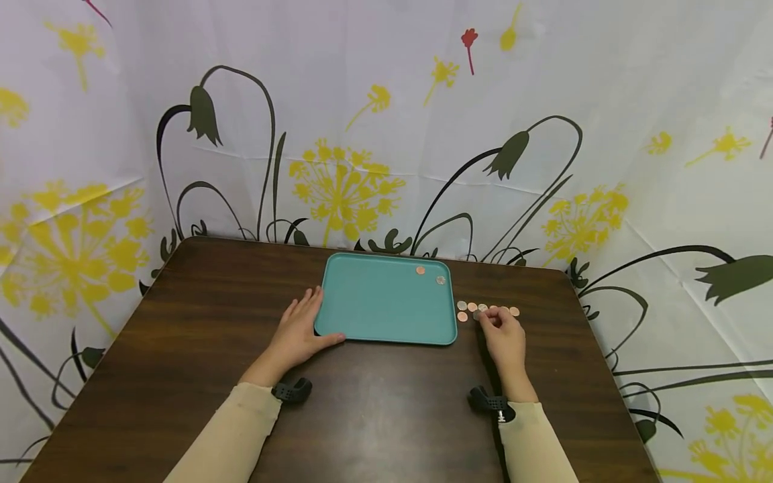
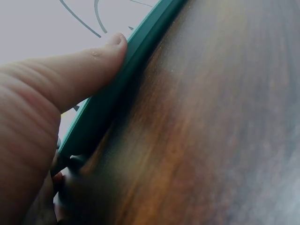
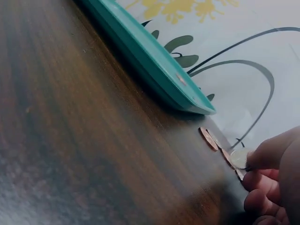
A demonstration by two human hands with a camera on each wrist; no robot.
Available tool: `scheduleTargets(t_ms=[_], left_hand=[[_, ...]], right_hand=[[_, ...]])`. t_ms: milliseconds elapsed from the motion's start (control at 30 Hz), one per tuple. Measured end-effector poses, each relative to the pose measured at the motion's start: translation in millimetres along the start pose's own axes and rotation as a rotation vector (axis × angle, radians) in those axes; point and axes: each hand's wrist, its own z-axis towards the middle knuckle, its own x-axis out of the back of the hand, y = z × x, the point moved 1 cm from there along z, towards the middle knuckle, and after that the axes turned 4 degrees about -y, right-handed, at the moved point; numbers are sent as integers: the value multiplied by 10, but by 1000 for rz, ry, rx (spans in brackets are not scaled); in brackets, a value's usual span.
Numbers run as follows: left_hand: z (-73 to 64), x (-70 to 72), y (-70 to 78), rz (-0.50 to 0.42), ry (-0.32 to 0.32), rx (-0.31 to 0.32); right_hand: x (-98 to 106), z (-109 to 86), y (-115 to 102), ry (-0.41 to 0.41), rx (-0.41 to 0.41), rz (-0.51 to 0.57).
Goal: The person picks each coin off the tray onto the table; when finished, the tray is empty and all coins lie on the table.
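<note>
A teal rectangular tray [image 1: 386,302] lies on the table. Near its far right corner are a copper coin [image 1: 420,270] and a silver coin [image 1: 441,280]. At the tray's near left corner my left hand [image 1: 296,339] rests with fingers straight along the left edge, its thumb [image 2: 98,65] against the near rim. To the right of the tray, my right hand [image 1: 504,335] pinches a silver coin [image 3: 239,158] between thumb and fingertips, just over the table coins. A copper coin [image 1: 461,316] lies closest to the tray, in front of a row of coins [image 1: 472,306] partly hidden by my fingers.
The dark wooden table [image 1: 374,416] extends around the tray. Behind it hangs a white curtain [image 1: 374,121] with printed flowers. Black straps with cameras sit on both wrists, such as the left wrist camera [image 1: 292,390].
</note>
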Motion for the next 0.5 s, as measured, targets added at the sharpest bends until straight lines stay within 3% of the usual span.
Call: scheduleTargets(t_ms=[333,500], left_hand=[[8,-10,16,-6,10,-3],[7,-20,10,-5,7,-5]], right_hand=[[4,48,-32,-34,48,-138],[2,29,-27,-34,29,-162]])
